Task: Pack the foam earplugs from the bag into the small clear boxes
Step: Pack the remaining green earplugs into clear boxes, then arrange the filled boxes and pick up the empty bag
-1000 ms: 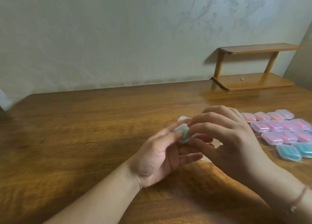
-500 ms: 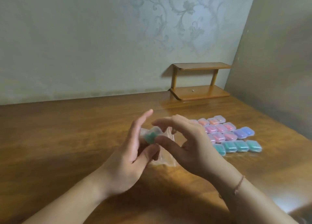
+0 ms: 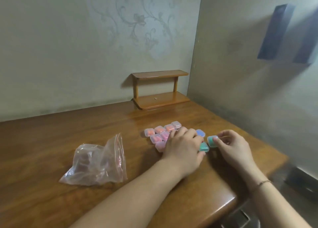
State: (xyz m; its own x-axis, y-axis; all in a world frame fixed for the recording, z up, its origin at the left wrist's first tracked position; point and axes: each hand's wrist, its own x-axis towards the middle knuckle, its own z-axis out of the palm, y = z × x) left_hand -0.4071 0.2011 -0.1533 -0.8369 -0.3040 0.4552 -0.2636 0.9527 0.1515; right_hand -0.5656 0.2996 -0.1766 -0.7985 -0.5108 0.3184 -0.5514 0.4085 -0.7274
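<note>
A room corner: two pale, greyish-green walls [image 3: 68,47] meet just right of centre, the left one bearing a faint raised floral scroll pattern, the right one in shadow with a dark rectangular shape [image 3: 275,31] hanging on it, too blurred to identify. Filling the lower frame is a varnished brown wooden table [image 3: 51,150], its grain glossy, with a rounded front-right corner; below that corner a dark metal fitting shows, unclear what. At the table's far edge, against the wall, stands a small two-tier wooden shelf [image 3: 160,90] with two slim posts and a tiny object on its lower board.

On the table left of centre lies a crumpled clear zip bag [image 3: 98,165] with a reddish seal strip, its mouth turned up; what is inside cannot be made out. To its right sits a cluster of small clear boxes [image 3: 159,135], closed and set in touching rows, holding orange and pink earplugs, with one blue-filled box [image 3: 200,133] at the far right.

The left hand [image 3: 183,146] lies palm down over the near right part of the cluster, fingers stretched flat, its thumb side touching a green-filled box [image 3: 203,147]. Just beside, the right hand [image 3: 232,144] pinches another green-filled box [image 3: 212,141] between thumb and curled fingers at the table surface. A thin bracelet [image 3: 262,183] circles the right wrist.
</note>
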